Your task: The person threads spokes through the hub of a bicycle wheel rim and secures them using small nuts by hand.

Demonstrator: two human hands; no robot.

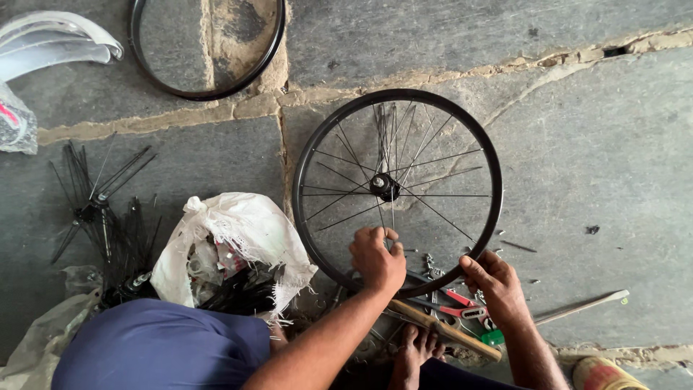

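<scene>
You are resting your left hand (377, 258), fingers curled, on a spoke inside the black bicycle wheel (398, 192) at its six o'clock; your right hand (494, 284) is gripping the rim at five o'clock. The wheel is lying flat, hub axle (383, 186) pointing up. Tools (453, 318) are crowding underneath; a white sack (231, 242) is sitting at eight o'clock.

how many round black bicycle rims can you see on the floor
2. The spoked wheel rim lies on the stone floor mid-frame, with the left hand and right hand at its near edge. A bare rim lies at the top, cut off by the frame. Others may be out of view.
</scene>
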